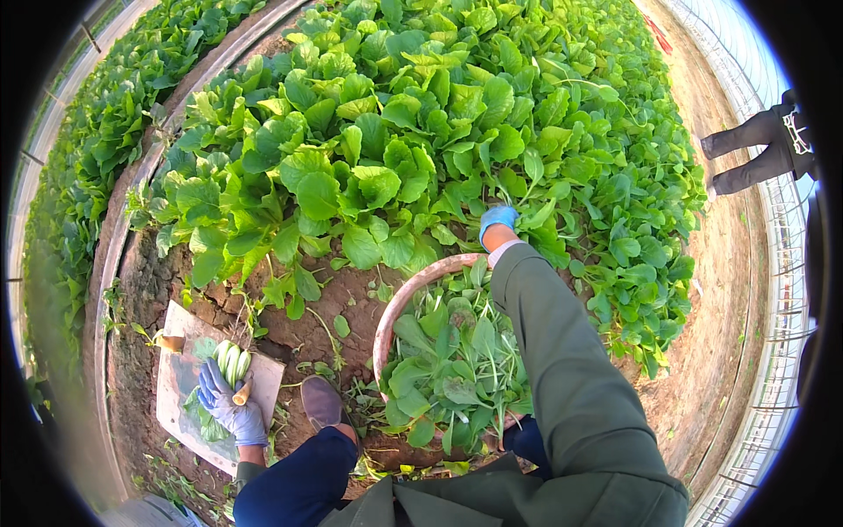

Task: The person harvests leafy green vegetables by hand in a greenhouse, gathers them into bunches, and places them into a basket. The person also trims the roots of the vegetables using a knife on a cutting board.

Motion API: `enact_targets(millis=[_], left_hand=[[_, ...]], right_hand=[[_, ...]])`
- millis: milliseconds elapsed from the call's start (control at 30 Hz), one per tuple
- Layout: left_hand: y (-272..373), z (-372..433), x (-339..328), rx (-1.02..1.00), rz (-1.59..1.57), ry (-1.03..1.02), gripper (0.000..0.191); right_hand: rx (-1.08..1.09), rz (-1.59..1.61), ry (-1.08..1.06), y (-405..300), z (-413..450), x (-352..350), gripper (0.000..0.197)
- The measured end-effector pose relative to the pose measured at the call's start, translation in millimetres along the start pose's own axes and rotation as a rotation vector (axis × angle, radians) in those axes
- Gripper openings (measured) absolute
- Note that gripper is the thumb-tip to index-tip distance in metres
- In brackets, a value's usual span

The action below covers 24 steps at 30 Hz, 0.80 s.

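My left hand (230, 412), in a pale blue-grey glove, rests over a pale flat board (263, 379) on the soil. It grips a bunch of leafy greens (234, 362), whose whitish stem ends point away from me; leaves show below the hand. A wooden handle (243, 391) sticks out by the thumb; what it belongs to is hidden. My right hand (498, 222), in a blue glove, reaches into the near edge of the leafy green bed (382, 178). Its fingers are hidden among stems, so its hold cannot be told. Below that arm stands a round pinkish basin (388, 323) heaped with cut greens (454, 356).
A brown object (170, 342) lies at the board's left edge. My shoe (323, 402) is between board and basin. Bare soil (349, 296) borders the bed. Another person's legs (744, 148) stand on the dirt path (718, 263) at right. A second planted row (85, 171) runs along the left.
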<state>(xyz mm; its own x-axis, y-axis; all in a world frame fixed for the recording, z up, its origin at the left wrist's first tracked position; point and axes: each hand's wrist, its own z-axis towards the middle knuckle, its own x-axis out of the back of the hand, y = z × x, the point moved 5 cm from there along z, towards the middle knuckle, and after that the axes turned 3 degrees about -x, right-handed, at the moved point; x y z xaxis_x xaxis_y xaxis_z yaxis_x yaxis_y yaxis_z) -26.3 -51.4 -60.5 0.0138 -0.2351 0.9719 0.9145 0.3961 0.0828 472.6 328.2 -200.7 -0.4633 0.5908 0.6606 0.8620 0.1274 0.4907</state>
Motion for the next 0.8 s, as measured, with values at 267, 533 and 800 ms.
enact_targets(millis=[267,533,800], left_hand=[[3,2,1,-0.025,0.049,-0.002,0.073],[-2,-2,-3,-0.018,0.045,0.007,0.073],[-5,-3,-4,-0.012,0.054,-0.002,0.073]], right_hand=[[-0.029,0.010,0.018,3,2,-3,0.035],[-0.029,-0.048,0.066,4,-6,-9,0.040],[0.030,-0.063,0.078,-4,-13,-2,0.034]])
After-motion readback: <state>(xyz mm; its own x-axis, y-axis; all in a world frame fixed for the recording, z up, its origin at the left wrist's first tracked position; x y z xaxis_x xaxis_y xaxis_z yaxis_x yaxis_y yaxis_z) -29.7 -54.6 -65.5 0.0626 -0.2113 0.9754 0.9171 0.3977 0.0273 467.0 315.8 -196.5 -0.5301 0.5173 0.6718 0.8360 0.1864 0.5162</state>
